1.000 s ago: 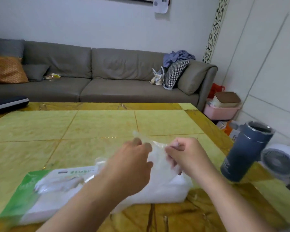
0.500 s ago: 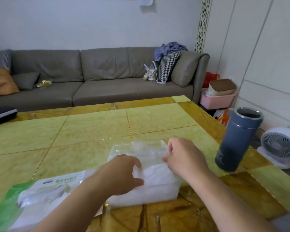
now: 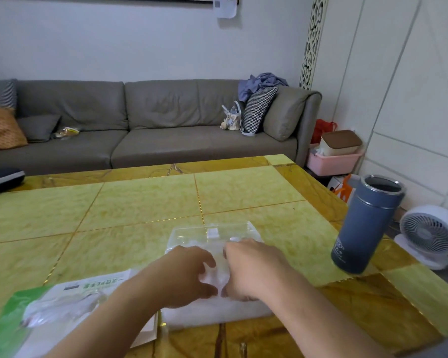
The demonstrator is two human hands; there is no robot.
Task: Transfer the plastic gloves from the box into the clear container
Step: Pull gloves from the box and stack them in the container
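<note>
Gloves (image 3: 217, 277) now sit down inside the clear container (image 3: 212, 232), my left hand (image 3: 184, 276) and right hand (image 3: 248, 270) pressing them flat with curled fingers.

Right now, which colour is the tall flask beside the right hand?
Dark blue-grey flask with silver rim; head view.

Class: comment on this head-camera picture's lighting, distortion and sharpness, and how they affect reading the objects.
Head view: soft, even light, faint shadows; wide-angle bending tilts the blue tumbler and curves the table edges; the clear container and plastic gloves blur into one pale mass.
</note>
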